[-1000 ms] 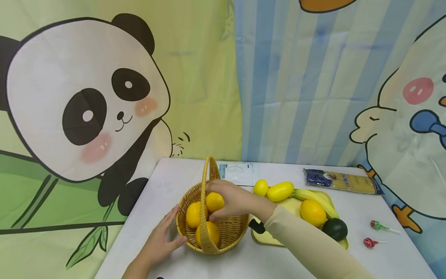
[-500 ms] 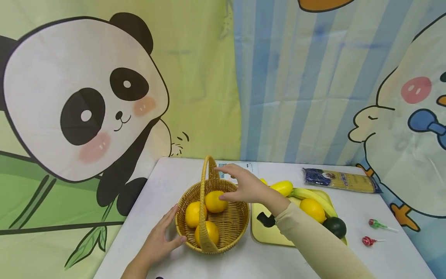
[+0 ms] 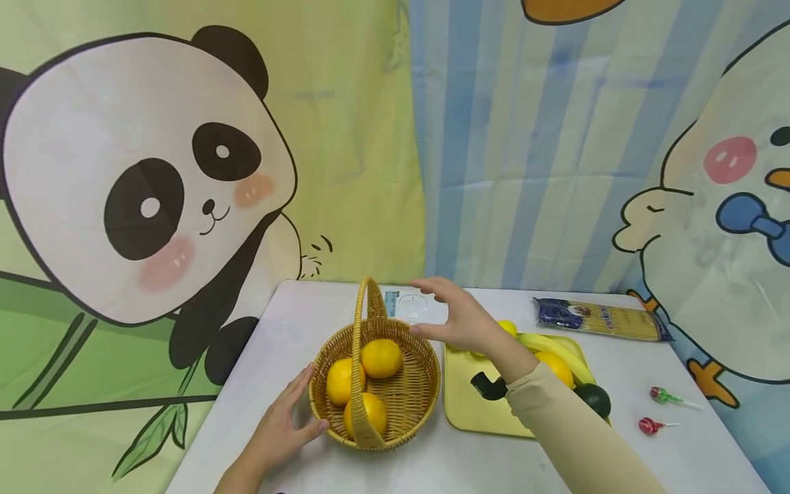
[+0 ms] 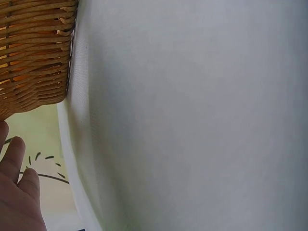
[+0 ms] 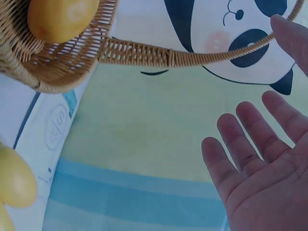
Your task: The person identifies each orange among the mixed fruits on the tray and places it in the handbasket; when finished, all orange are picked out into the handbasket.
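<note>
A wicker basket (image 3: 410,398) with a tall arched handle (image 3: 358,343) stands on the white table. Inside it lie three round yellow-orange fruits, one at the back (image 3: 381,358), one at the left (image 3: 341,381) and one in front (image 3: 373,413). My left hand (image 3: 279,425) rests at the basket's left rim with straight fingers, thumb at the near side. To the right of the handle, my right hand (image 3: 459,319) hovers with fingers spread and nothing in it. In the right wrist view the palm of that right hand (image 5: 269,168) is bare.
A yellow tray (image 3: 469,405) right of the basket bears a banana (image 3: 558,350), an orange-yellow fruit (image 3: 555,368), a dark green fruit (image 3: 594,399) and yellow fruit partly behind my wrist. Beyond lie a pasta packet (image 3: 601,319), a white packet (image 3: 413,306) and two lollipops (image 3: 663,395).
My right hand has let go of the back fruit in the basket and moved up and right, out over the tray's left side. The left hand stays at the basket's rim.
</note>
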The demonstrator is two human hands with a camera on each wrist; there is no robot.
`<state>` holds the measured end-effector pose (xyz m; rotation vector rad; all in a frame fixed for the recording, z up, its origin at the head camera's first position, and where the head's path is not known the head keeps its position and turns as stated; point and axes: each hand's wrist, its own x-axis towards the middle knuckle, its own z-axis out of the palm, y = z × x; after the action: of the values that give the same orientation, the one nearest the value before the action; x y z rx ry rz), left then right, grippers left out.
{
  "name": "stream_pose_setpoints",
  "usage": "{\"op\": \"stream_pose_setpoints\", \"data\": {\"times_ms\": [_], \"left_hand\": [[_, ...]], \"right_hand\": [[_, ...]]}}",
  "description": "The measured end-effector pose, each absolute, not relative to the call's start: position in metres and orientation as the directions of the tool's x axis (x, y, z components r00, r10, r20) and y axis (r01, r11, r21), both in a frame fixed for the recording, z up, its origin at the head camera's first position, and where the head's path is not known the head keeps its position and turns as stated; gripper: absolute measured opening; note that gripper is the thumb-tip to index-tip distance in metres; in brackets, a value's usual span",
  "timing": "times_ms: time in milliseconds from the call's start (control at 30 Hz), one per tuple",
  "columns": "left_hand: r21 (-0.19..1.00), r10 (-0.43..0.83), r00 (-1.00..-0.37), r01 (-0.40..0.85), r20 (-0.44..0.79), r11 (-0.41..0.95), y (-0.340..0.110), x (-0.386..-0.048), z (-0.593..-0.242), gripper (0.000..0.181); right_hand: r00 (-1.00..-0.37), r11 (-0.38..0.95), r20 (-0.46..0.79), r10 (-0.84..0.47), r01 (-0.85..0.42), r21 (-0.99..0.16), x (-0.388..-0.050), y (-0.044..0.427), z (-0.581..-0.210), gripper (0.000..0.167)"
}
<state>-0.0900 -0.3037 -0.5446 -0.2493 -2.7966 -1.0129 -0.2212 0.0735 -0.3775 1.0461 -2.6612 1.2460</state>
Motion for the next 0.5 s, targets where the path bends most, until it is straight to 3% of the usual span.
{"op": "stream_pose_setpoints", "data": {"times_ms": [500], "left_hand": [[0.619,0.106,-0.969,0.225,0.223,0.753,-0.305,-0.091,-0.549,0.104]], "right_hand": [[-0.839,0.487,0.298,-0.455,-0.515,-0.705,-0.219,0.122,-0.386,0.075]]}}
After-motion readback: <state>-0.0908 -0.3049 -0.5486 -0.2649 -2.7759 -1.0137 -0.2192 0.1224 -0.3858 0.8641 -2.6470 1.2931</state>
